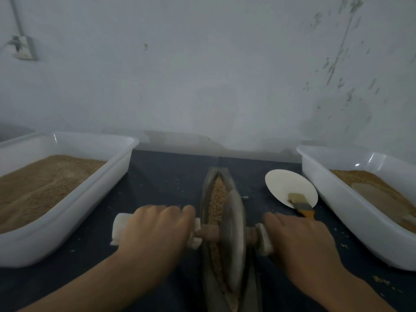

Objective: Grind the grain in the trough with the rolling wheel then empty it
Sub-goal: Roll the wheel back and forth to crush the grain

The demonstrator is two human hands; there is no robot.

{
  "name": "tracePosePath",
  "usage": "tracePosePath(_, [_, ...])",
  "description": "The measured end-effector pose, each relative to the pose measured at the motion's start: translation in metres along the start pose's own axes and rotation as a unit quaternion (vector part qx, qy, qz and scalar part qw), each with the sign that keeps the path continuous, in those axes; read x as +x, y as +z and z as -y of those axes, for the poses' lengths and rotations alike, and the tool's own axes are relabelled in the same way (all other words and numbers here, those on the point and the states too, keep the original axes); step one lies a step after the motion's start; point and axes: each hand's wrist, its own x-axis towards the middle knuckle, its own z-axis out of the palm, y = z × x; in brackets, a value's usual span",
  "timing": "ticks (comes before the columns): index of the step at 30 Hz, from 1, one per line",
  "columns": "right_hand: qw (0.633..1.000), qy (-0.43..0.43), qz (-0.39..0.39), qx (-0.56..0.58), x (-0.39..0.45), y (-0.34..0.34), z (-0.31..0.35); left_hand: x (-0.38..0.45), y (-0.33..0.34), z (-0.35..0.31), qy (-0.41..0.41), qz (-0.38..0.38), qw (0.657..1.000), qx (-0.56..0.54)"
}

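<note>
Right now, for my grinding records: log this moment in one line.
phase: grinding | left hand: grips handle | right hand: grips handle | wheel: in trough | grain: not emptied

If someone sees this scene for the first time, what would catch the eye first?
First the grey wheel standing in the narrow trough at centre, with both hands, left and right, gripping its axle handles over the grain. Next, two big white tubs of brown meal, one far left, one far right.
</note>
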Motion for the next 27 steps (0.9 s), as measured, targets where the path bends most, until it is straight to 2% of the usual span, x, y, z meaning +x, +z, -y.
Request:
tracePosePath(3, [1.0, -0.003, 0.027, 0.002, 0.016, 0.02, -0.005, 0.023, 0.009, 0.002, -0.026, -0.008, 1.0, 0.012])
tracePosePath(6, [0.996, 0.044, 0.052, -0.054, 0.055, 0.044, -0.013, 0.062, 0.027, 0.011, -0.044, -0.012, 0.999, 0.013])
tracePosePath(10, [0.995, 0.071, 0.041, -0.063, 0.095, 0.059, -0.021, 0.099, 0.038, 0.022, -0.058, -0.026, 0.998, 0.013])
tracePosePath(14, [0.995, 0.063, 0.058, -0.053, 0.084, 0.044, -0.012, 0.09, 0.034, 0.017, -0.06, -0.014, 0.998, 0.008])
tracePosePath(17, [0.996, 0.026, 0.078, -0.023, 0.053, 0.021, -0.004, 0.051, 0.02, 0.01, -0.04, 0.026, 0.999, -0.003])
tracePosePath(22, [0.999, -0.039, -0.032, -0.006, 0.006, -0.014, 0.005, -0.001, -0.001, 0.004, -0.007, 0.075, 0.997, -0.034])
tracePosePath(24, [0.999, -0.031, -0.01, -0.003, 0.008, -0.014, 0.005, 0.002, 0.0, 0.003, -0.013, 0.065, 0.998, -0.02])
tracePosePath(27, [0.997, -0.004, 0.067, -0.048, 0.033, 0.007, 0.003, 0.029, 0.016, 0.005, -0.031, 0.021, 0.999, -0.007])
